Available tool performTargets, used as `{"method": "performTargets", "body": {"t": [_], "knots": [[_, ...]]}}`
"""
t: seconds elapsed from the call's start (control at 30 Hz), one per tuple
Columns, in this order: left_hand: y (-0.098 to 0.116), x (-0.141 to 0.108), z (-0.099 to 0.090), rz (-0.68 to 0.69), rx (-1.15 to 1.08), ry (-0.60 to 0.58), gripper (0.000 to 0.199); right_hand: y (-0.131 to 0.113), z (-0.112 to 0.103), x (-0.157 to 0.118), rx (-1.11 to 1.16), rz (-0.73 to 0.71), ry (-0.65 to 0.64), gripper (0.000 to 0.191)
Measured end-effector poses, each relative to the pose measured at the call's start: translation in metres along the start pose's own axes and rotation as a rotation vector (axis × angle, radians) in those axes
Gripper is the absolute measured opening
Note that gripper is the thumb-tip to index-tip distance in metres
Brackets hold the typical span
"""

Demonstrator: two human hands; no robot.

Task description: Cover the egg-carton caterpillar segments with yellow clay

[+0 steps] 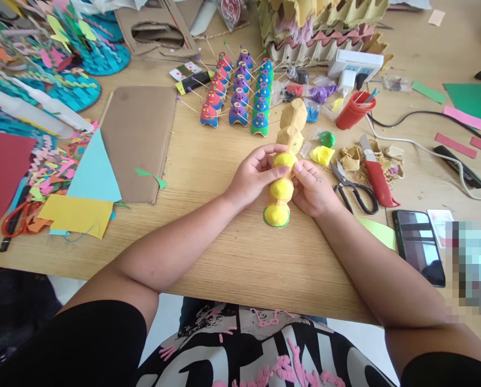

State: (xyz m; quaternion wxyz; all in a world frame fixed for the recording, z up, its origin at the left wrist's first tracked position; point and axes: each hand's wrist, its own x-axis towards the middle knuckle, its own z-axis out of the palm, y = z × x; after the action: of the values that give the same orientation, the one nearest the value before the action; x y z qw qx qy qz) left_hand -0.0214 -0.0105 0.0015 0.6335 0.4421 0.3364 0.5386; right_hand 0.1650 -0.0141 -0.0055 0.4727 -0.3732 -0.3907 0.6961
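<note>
Cardboard sheet (139, 141) left of egg-carton strip (281, 189); scissors (348, 184) right; cup (349, 114) behind scissors.

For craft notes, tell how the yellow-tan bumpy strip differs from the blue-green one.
The yellow-tan bumpy strip is held; the blue-green bumpy strip rests on the table. The yellow-tan strip is partly bare; the blue-green strip looks fully coloured. Both show green.

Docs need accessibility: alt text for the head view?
A person's left hand and right hand hold a carton strip, its three nearest bumps yellow, at a wooden table. Beyond are three rows of colorful figures; scissors and a red-handled knife lie to the right.
</note>
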Motion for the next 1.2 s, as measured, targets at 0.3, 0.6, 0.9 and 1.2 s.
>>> {"method": "performTargets", "body": {"t": [0.3, 0.6, 0.9, 1.2], "knots": [[-0.0016, -0.0004, 0.0001, 0.072, 0.071, -0.025, 0.076, -0.0017, -0.0021, -0.0002, 0.057, 0.003, -0.025, 0.063], [-0.0016, 0.0007, -0.0016, 0.057, 0.111, -0.065, 0.076, -0.0025, -0.005, -0.0014, 0.056, 0.024, -0.028, 0.068], [-0.0001, -0.0005, -0.0008, 0.097, 0.172, -0.057, 0.07, -0.0011, -0.0047, -0.0026, 0.071, 0.006, -0.049, 0.064], [0.0013, 0.0003, 0.0004, 0.032, 0.018, -0.12, 0.075, 0.0006, -0.0041, -0.0026, 0.034, -0.019, -0.019, 0.062]]}}
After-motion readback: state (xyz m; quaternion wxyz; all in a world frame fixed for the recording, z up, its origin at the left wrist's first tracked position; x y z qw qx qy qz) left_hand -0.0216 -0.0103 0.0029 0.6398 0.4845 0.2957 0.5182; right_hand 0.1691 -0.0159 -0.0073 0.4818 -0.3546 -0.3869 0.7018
